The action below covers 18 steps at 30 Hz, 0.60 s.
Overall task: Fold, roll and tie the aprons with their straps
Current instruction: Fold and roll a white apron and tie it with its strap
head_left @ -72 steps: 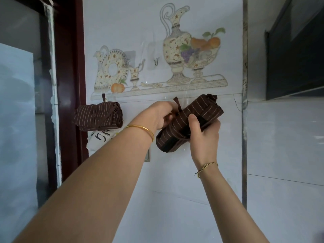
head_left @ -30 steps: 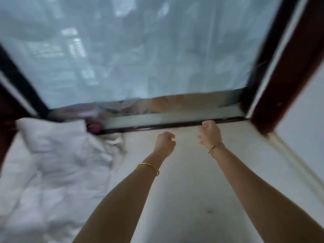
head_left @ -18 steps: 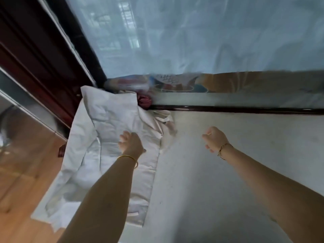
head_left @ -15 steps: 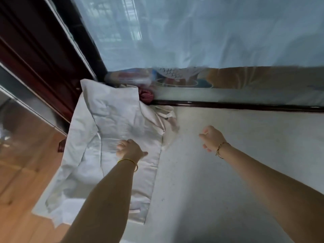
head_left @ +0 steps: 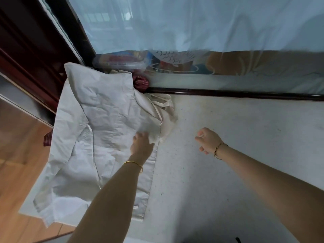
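Pale speckled counter [head_left: 228,155], white apron [head_left: 105,120]

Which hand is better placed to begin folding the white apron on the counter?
Probably the left. The left hand touches the white apron near its edge. The right hand hangs over the bare counter, apart from the cloth, loosely curled and holding nothing.

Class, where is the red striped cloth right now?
Head view, upper left: the red striped cloth peeks from behind the white apron, at its far corner, against the dark window rail.
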Motion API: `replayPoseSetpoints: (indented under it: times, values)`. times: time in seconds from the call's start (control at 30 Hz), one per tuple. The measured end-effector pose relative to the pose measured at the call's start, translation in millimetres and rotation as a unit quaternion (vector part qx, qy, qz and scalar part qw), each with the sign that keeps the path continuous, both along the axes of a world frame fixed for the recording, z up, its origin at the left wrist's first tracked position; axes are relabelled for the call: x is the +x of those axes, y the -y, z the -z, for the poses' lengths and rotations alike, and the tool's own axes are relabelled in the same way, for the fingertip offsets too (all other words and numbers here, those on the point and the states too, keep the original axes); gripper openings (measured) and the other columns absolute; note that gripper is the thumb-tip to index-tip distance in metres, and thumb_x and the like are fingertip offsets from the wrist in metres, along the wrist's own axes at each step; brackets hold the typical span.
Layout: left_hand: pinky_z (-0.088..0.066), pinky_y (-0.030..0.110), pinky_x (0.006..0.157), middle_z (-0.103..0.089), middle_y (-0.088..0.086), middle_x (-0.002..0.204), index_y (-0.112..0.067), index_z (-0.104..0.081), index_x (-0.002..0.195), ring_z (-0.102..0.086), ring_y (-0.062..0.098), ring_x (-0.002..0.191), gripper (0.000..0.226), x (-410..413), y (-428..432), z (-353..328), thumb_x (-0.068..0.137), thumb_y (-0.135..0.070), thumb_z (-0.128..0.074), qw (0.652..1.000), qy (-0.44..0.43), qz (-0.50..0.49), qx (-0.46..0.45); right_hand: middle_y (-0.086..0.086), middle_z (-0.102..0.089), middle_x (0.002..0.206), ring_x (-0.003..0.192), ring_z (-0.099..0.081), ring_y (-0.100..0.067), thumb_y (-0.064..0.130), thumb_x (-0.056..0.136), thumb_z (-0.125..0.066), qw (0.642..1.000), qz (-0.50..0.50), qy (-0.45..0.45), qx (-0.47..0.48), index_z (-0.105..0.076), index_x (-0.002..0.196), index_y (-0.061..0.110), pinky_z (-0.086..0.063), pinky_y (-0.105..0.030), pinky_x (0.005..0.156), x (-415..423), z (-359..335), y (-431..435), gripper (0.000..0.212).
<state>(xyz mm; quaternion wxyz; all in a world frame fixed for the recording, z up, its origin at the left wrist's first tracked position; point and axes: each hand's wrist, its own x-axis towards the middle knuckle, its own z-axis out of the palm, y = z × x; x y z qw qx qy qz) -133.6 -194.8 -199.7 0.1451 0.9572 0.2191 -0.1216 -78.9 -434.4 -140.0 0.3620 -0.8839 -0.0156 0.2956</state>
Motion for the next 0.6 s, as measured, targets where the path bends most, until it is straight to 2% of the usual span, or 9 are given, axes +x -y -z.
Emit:
replayPoseSetpoints:
  times: [0.07, 0.13, 0.23, 0.3, 0.4, 0.5, 0.57, 0.6]
  values:
    - [-0.043, 0.042, 0.097, -0.026, 0.016, 0.141, -0.011, -0.023, 0.143, -0.027, 0.034, 0.132, 0.077, 2.2, 24.4, 10.4, 0.086, -0.049, -0.059, 0.998, -0.051, 0.029, 0.012, -0.006, -0.051, 0.095, 0.074, -0.06, -0.023, 0.019, 0.097, -0.044, 1.0, 0.003, -0.004, 0.007, -0.043, 0.123, 0.005, -0.052, -0.035, 0.066, -3.6, 0.8, 1.4, 0.03]
    - [-0.042, 0.041, 0.097, -0.024, 0.016, 0.141, -0.009, -0.019, 0.143, -0.025, 0.035, 0.132, 0.081, 8.5, 30.3, 24.3, 0.086, -0.053, -0.056, 0.993, -0.086, 0.038, 0.064, -0.006, -0.05, 0.098, 0.072, -0.06, -0.022, 0.019, 0.097, -0.044, 1.0, 0.009, 0.0, 0.011, -0.043, 0.122, 0.005, -0.053, -0.035, 0.065, -4.9, 1.0, 7.1, 0.029]
    - [-0.04, 0.036, 0.097, -0.034, 0.017, 0.136, -0.01, -0.027, 0.14, -0.031, 0.035, 0.126, 0.058, 14.9, 17.9, 32.4, 0.092, -0.029, -0.053, 0.989, -0.078, 0.068, 0.104, -0.007, -0.051, 0.103, 0.074, -0.062, -0.022, 0.02, 0.097, -0.044, 1.0, 0.027, 0.007, 0.009, -0.044, 0.122, 0.006, -0.055, -0.039, 0.072, -7.0, 2.4, 19.9, 0.029]
    - [-0.04, 0.034, 0.097, -0.035, 0.016, 0.134, -0.009, -0.029, 0.14, -0.032, 0.034, 0.126, 0.054, 14.9, 16.7, 31.0, 0.09, -0.009, -0.049, 0.99, -0.067, 0.066, 0.106, -0.007, -0.052, 0.105, 0.073, -0.062, -0.021, 0.021, 0.097, -0.044, 0.999, 0.037, 0.003, 0.006, -0.045, 0.121, 0.007, -0.055, -0.039, 0.072, -10.9, 5.0, 29.6, 0.028]
    - [-0.044, 0.036, 0.095, -0.037, 0.015, 0.132, -0.007, -0.038, 0.132, -0.039, 0.031, 0.126, 0.044, 10.3, 21.2, 17.8, 0.09, 0.003, -0.043, 0.997, -0.014, 0.03, 0.063, -0.007, -0.051, 0.103, 0.074, -0.061, -0.022, 0.02, 0.097, -0.044, 0.999, 0.043, -0.003, 0.011, -0.045, 0.121, 0.007, -0.055, -0.039, 0.072, -15.2, 6.5, 38.4, 0.027]
    - [-0.043, 0.038, 0.085, -0.052, 0.017, 0.117, -0.002, -0.049, 0.11, -0.052, 0.034, 0.112, 0.02, 15.2, 17.8, 0.2, 0.092, 0.001, -0.04, 0.997, 0.059, -0.037, -0.021, -0.009, -0.052, 0.105, 0.074, -0.061, -0.022, 0.019, 0.097, -0.044, 0.999, 0.048, 0.009, 0.018, -0.045, 0.118, 0.007, -0.055, -0.038, 0.07, -13.8, 1.7, 40.3, 0.024]
    - [-0.042, 0.038, 0.078, -0.055, 0.019, 0.104, -0.004, -0.043, 0.099, -0.054, 0.036, 0.102, 0.01, 22.8, 20.1, -20.2, 0.092, -0.01, -0.04, 0.97, 0.122, -0.139, -0.156, -0.008, -0.052, 0.104, 0.073, -0.06, -0.021, 0.018, 0.097, -0.044, 0.998, 0.047, 0.018, 0.027, -0.045, 0.118, 0.007, -0.054, -0.035, 0.066, -10.6, -3.5, 38.3, 0.024]
    - [-0.044, 0.038, 0.079, -0.054, 0.017, 0.101, -0.004, -0.039, 0.101, -0.054, 0.034, 0.098, 0.019, 27.9, 24.1, -33.2, 0.089, -0.02, -0.039, 0.944, 0.143, -0.188, -0.23, -0.007, -0.051, 0.102, 0.074, -0.06, -0.021, 0.018, 0.097, -0.044, 0.998, 0.047, 0.025, 0.033, -0.045, 0.12, 0.007, -0.052, -0.033, 0.064, -8.8, -7.1, 36.4, 0.026]
